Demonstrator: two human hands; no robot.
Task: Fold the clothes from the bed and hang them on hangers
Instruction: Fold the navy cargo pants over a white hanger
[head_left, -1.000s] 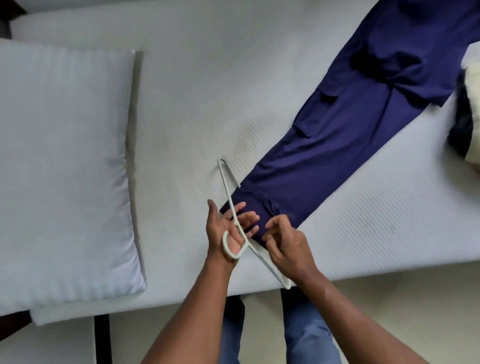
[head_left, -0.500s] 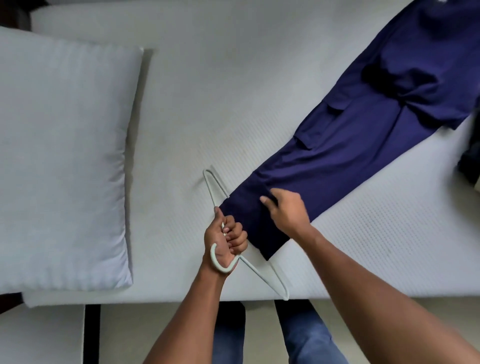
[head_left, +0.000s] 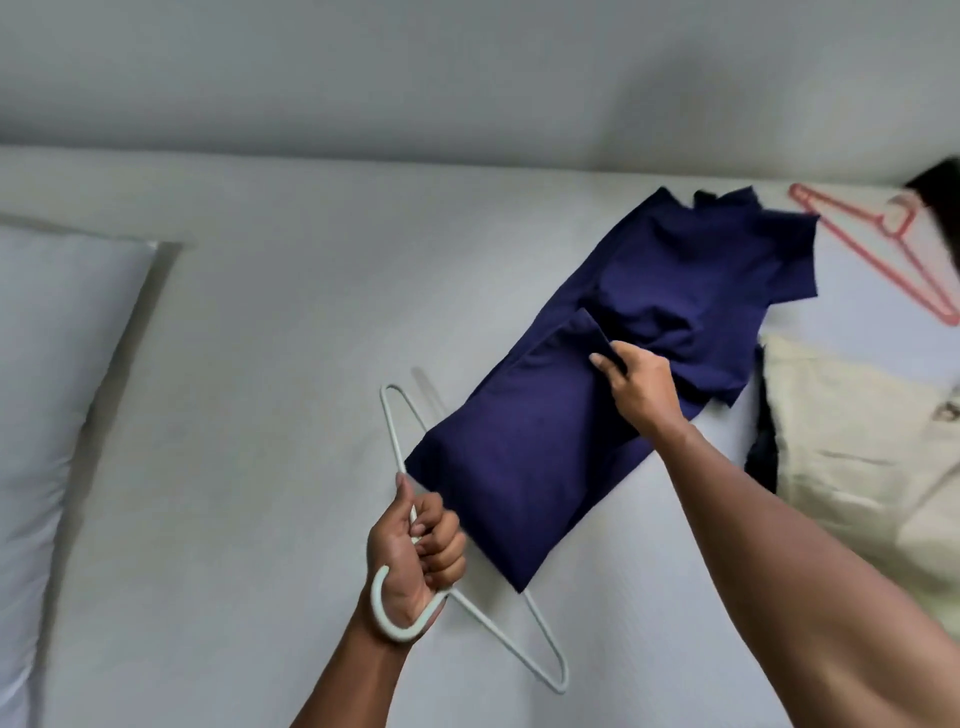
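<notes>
Trousers (head_left: 524, 467) lie mid-bed (head_left: 260, 364), seemingly doubled over the bar of a white hanger (head_left: 400, 635). My left hand (head_left: 415, 556) grips its neck; my right hand (head_left: 636, 387) pinches the leg end. I should pull evenly, keeping both halves matched and the hanger steady.

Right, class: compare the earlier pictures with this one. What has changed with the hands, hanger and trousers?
The right hand carried the leg end of the navy trousers up the bed, folding it back over the rest, and pinches it there. The left hand, loosely open a second ago, closed round the neck of the white hanger. The hanger stays on the bed, the pillow to its left.
</notes>
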